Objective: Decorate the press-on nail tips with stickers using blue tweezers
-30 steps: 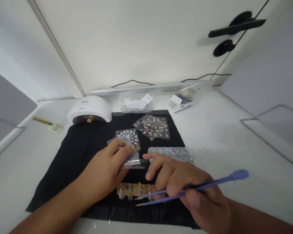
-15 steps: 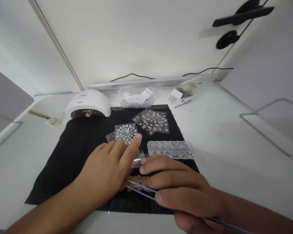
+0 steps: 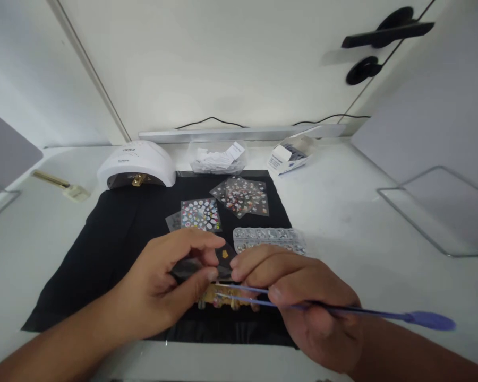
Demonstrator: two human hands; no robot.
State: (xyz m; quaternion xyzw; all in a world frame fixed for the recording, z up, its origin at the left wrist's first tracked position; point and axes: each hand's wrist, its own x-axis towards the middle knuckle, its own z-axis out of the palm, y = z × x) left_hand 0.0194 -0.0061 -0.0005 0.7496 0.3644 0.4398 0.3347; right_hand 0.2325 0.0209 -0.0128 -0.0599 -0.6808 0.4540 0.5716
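Note:
My right hand [image 3: 306, 297] grips purple tweezers [image 3: 366, 312], whose two prongs point left over a gold-coloured strip. Along that gold strip [image 3: 227, 293] sit several small, shiny decorated pieces that look like nail tips. The prong tips are apart; whether anything lies between them is too small to tell. My left hand [image 3: 163, 281] is curled, thumb and fingers closed at the edge of a clear sticker sheet [image 3: 224, 254] with a yellow flower-like sticker. Fingers of my right hand touch or nearly touch the sheet's right side. Part of the strip is hidden by my hands.
A black cloth [image 3: 115, 233] covers the table's middle. On it lie a colourful sticker sheet [image 3: 201, 213], more sticker sheets [image 3: 242, 196] and a clear compartment case of rhinestones [image 3: 269, 239]. Behind are a white lamp [image 3: 137, 159], a tub of packets [image 3: 217, 159], an open box [image 3: 289, 156]; a brush bottle [image 3: 75, 192] lies left.
My left hand has gone from flat with the index finger stretched out to curled around the sheet's edge. The tweezers have swung flatter, their purple rear end now in view. The view has shifted slightly.

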